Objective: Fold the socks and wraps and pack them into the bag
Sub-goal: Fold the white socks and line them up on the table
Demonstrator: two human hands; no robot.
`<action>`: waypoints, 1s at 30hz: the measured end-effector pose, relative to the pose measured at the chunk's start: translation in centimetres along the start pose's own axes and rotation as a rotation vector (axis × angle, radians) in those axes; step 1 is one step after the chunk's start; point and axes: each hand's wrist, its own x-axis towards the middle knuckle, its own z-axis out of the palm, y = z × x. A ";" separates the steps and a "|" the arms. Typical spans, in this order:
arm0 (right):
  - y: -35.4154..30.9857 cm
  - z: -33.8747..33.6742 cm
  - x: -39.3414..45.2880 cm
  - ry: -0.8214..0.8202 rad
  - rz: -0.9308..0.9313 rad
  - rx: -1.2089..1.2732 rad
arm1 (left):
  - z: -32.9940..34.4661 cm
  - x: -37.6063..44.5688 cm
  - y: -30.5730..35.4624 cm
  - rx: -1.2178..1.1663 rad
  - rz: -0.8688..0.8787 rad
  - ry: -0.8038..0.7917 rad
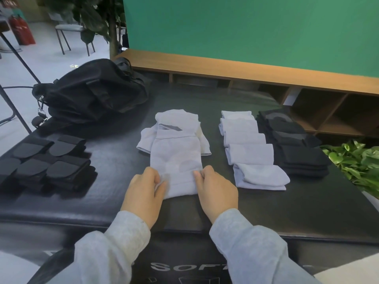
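A pale lilac sock (pixel 176 158) lies flat in the middle of the black padded table (pixel 266 210), on top of a few more loose lilac socks (pixel 176 119). My left hand (pixel 143 193) pinches its near left corner. My right hand (pixel 215 189) grips its near right edge. To the right lies a row of folded lilac socks (pixel 250 150), and beyond it a row of folded black socks (pixel 297 144). Folded black wraps (pixel 49 162) sit at the left. The black bag (pixel 92 93) stands at the table's back left.
A potted green plant (pixel 356 160) stands at the right edge. A wooden shelf unit (pixel 266 76) runs along the back under a green wall. A chair and a red extinguisher stand on the floor far left.
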 end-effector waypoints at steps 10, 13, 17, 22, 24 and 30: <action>0.0 0.9 -0.5 0.234 -0.050 0.206 | 0.6 -0.1 -0.4 0.068 0.133 0.105; -0.2 0.9 -0.6 0.226 -0.224 0.173 | 1.0 -0.3 -0.9 0.136 0.202 0.151; 0.0 0.4 -0.6 0.066 -0.244 0.115 | 1.0 -0.7 -0.8 0.154 0.240 0.156; -0.1 0.4 -1.4 0.082 -0.350 0.131 | 0.8 -0.6 0.0 0.176 0.079 0.072; 0.0 0.6 -1.8 0.115 -0.431 0.187 | 0.8 -0.5 -0.1 0.196 0.061 0.073; 0.6 0.8 -3.0 0.147 -0.645 0.202 | 0.7 -0.8 0.4 0.200 0.040 0.124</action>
